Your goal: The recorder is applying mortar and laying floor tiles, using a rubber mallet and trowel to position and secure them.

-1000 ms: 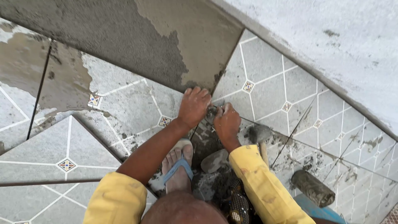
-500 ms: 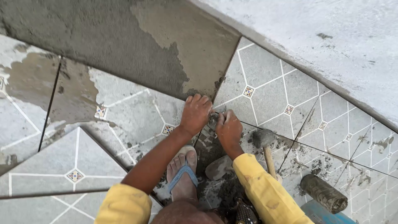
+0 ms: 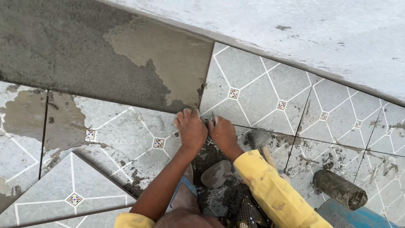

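Pressing down edge of grey patterned floor tile [image 3: 126, 135] beside wet grey mortar bed [image 3: 84, 63]. Left hand [image 3: 192, 128] & right hand [image 3: 222, 131] flat, fingers curled on tile joint, grasping nothing. Next probably needs even pressure, w/ joint aligned to neighbour tile [image 3: 253, 88].

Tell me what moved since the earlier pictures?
Very little. Both hands, left and right, stay pressed at the tile corner, nothing taken up or let go. The camera shifted, bringing the hammer and cylinder further into view. The trowel stays put.
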